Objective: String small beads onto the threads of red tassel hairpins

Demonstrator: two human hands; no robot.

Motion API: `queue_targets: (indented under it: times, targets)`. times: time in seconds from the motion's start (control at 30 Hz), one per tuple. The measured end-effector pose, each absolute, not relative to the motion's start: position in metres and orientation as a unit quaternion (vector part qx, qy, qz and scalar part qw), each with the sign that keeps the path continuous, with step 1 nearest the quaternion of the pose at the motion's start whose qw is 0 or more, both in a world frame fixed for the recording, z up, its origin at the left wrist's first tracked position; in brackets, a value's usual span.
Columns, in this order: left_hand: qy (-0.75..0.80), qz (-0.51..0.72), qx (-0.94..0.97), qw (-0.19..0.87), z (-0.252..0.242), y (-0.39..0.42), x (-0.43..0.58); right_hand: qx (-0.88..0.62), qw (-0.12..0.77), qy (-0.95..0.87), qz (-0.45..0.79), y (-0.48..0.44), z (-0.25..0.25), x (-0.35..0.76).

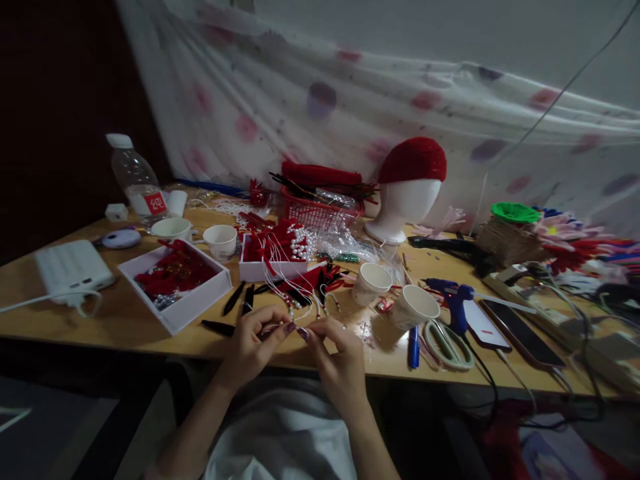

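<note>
My left hand (255, 343) and my right hand (336, 357) meet at the table's front edge, fingertips pinched together over something small and thin. Thin white threads with beads (287, 293) run from my fingers up to a white box of red pieces and pearls (274, 252). What exactly each fingertip grips is too small to make out. Black hair clips (240, 300) lie just beyond my left hand. Two paper cups (395, 297) stand to the right of my hands.
A white tray of red pieces (176, 279), a power bank (73, 267), a water bottle (136, 179) and cups sit left. A red basket (317, 210) and a foam head with red cap (407, 190) stand behind. Scissors (447, 345), a blue glue gun (453, 297), phones (520, 332) and cables lie right.
</note>
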State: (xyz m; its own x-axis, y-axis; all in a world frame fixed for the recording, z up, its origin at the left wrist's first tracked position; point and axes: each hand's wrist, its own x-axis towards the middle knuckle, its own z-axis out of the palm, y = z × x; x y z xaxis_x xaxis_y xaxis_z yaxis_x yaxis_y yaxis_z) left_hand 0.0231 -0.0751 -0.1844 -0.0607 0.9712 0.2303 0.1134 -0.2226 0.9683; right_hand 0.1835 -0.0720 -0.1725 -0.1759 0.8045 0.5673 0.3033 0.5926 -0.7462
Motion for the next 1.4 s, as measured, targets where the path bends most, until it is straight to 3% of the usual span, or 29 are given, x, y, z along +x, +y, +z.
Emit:
queue_targets:
  times: [0.37,0.53,0.67,0.77,1.0,1.23,1.4]
  targets:
    - [0.493,0.605,0.517,0.352,-0.192,-0.073,0.020,-0.489,0.595,-0.575,0.277,-0.070,-0.175,0.246]
    - [0.466,0.649,0.541,0.264,-0.190,-0.075,0.023,-0.440,0.491,-0.574,0.485,-0.076,-0.174,0.213]
    - [0.434,0.639,0.610,0.178,-0.187,-0.076,0.028,-0.396,0.542,-0.386,0.632,-0.077,-0.179,0.162]
    - [0.420,0.626,0.642,0.140,-0.188,-0.075,0.031,-0.364,0.570,-0.289,0.678,-0.075,-0.179,0.146]
    - [0.421,0.633,0.633,0.147,-0.191,-0.072,0.031,-0.267,0.656,-0.254,0.659,-0.069,-0.163,0.171]
    - [0.407,0.657,0.609,0.178,-0.190,-0.070,0.031,-0.207,0.680,-0.407,0.573,-0.070,-0.137,0.217]
    - [0.399,0.580,0.661,0.260,-0.182,-0.078,0.032,-0.206,0.655,-0.538,0.490,-0.094,-0.125,0.262]
